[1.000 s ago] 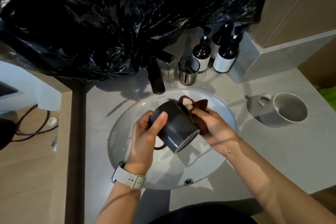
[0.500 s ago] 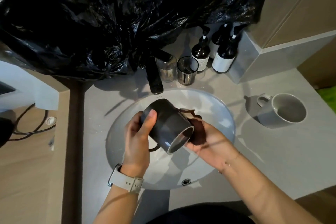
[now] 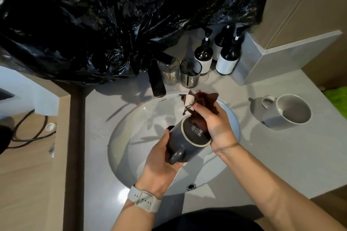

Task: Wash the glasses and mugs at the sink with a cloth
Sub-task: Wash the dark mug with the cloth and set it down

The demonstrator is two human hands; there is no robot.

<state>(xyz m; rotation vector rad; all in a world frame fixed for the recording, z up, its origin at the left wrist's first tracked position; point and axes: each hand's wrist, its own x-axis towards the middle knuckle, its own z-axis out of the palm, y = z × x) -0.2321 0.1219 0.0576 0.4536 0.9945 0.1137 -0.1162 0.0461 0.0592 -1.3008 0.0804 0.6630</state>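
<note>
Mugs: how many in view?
2. A dark grey mug held over the sink by the left hand, base up; a light grey mug on the counter at right. None visibly hidden.

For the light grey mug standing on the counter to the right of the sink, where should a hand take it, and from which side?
Take the light grey mug by its handle, coming from the sink side. It stands upright, mouth up, with the loop pointing left and slightly back toward the basin, free of anything around it. The far right side probably offers only smooth wall.
</note>
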